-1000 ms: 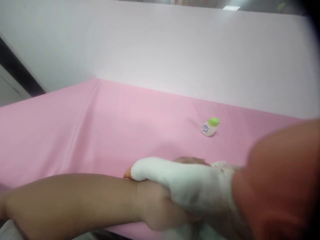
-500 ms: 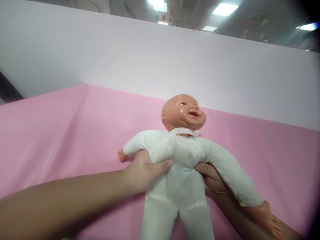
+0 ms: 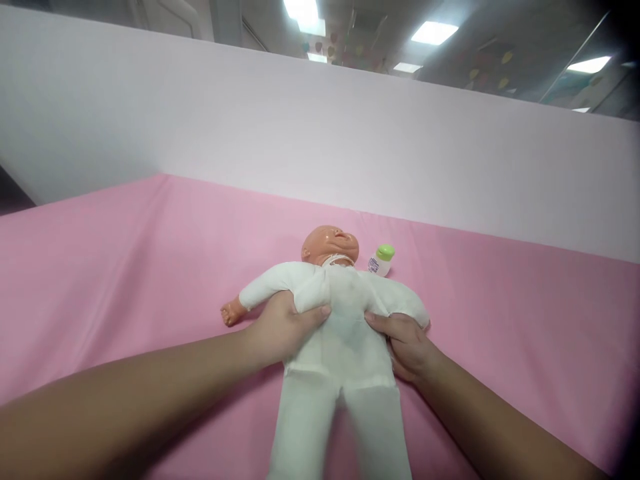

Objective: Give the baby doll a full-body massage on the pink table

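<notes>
A baby doll (image 3: 345,333) with a white cloth body and a hard plastic head lies face up on a pink sheet (image 3: 200,227). My left hand (image 3: 283,327) grips its torso under one arm, the thumb across the chest and the fingers hidden behind. On the opposite side my right hand (image 3: 407,340) holds the torso the same way, thumb on the front. Just beyond the doll's shoulder, near its head, stands a small clear bottle (image 3: 381,261) with a green cap and a printed label, slightly tilted.
A white wall or panel (image 3: 300,127) rises behind the pink surface and runs along its far edge. Over its top show ceiling lights (image 3: 434,32). A dark gap (image 3: 15,190) lies at the far left.
The doll, first close and sideways across my arm, was turned upright facing me, then lowered back onto the pink sheet between both hands. The bottle, hidden half a second ago, shows again.
</notes>
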`<state>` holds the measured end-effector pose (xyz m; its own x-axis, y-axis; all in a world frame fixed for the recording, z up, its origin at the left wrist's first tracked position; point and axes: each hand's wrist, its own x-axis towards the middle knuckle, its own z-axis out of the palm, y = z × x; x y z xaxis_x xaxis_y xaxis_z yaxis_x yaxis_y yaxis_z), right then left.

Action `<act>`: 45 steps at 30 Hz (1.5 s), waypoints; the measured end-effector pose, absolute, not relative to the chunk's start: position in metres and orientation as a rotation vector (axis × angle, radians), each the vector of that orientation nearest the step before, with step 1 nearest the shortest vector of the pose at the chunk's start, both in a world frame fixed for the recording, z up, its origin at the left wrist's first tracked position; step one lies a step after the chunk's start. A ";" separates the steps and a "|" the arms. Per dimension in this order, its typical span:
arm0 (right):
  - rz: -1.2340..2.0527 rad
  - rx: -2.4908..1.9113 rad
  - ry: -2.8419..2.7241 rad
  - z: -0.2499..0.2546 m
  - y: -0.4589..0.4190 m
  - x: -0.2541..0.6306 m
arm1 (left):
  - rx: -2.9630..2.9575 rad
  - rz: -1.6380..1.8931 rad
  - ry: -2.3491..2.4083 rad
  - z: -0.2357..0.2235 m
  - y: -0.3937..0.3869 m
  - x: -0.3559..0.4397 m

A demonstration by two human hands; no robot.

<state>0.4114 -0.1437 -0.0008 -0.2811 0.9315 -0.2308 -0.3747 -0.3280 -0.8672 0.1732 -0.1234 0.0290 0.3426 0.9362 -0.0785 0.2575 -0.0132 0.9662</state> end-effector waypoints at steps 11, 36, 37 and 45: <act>1.365 -1.366 -1.162 0.002 -0.140 0.411 | 1.603 0.792 1.282 0.019 -0.102 0.172; 0.639 -1.870 -1.856 0.012 -0.118 0.438 | 2.183 0.496 1.796 0.027 -0.076 0.147; 0.581 -1.884 -1.864 0.013 -0.119 0.436 | 2.234 0.469 1.788 0.028 -0.077 0.146; 0.198 -1.695 -1.769 0.030 -0.130 0.417 | 2.432 0.773 1.626 0.050 -0.073 0.143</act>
